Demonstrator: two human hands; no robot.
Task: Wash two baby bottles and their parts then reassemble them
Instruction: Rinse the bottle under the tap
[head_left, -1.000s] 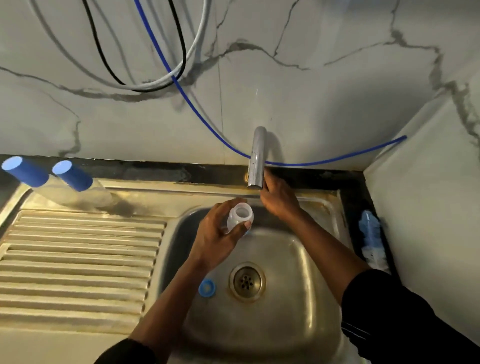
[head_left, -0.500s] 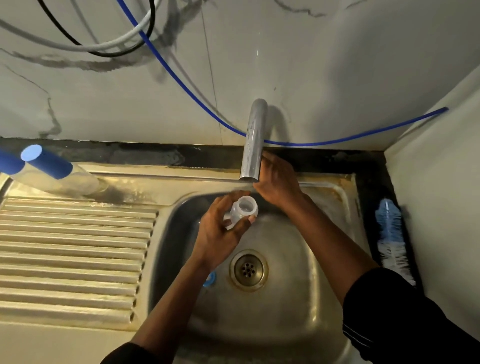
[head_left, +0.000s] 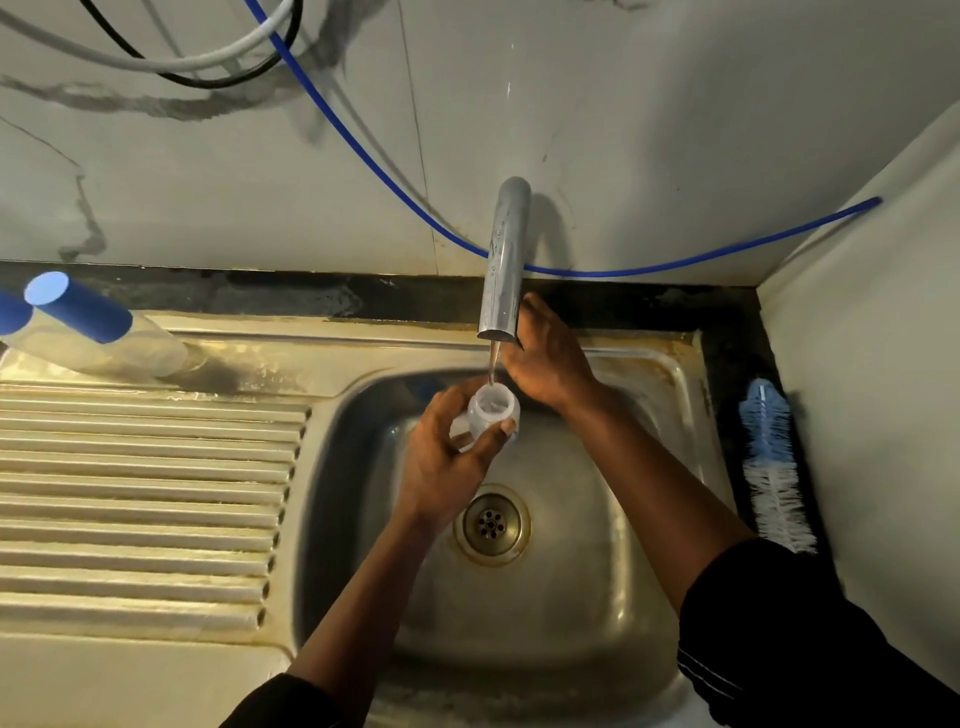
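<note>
Your left hand (head_left: 447, 467), fingers (head_left: 454, 402) clamped, holds the bottle (head_left: 491, 413) under the running tap (head_left: 506, 260). Your right hand (head_left: 545, 358) grip cannot be told. Washing is underway; reassembly is pending.

Gripping a small clear bottle (head_left: 493, 410) in the left hand (head_left: 447, 467), mouth up, over the sink (head_left: 597, 597), directly under a thin stream from the tap (head_left: 506, 260). Reaching behind the spout with the right hand (head_left: 548, 364), fingertips hidden. Far left, on the drainboard (head_left: 145, 493): two blue-capped bottles (head_left: 78, 314). Right, on the dark worktop (head_left: 727, 332): a bottle brush (head_left: 774, 467).
</note>
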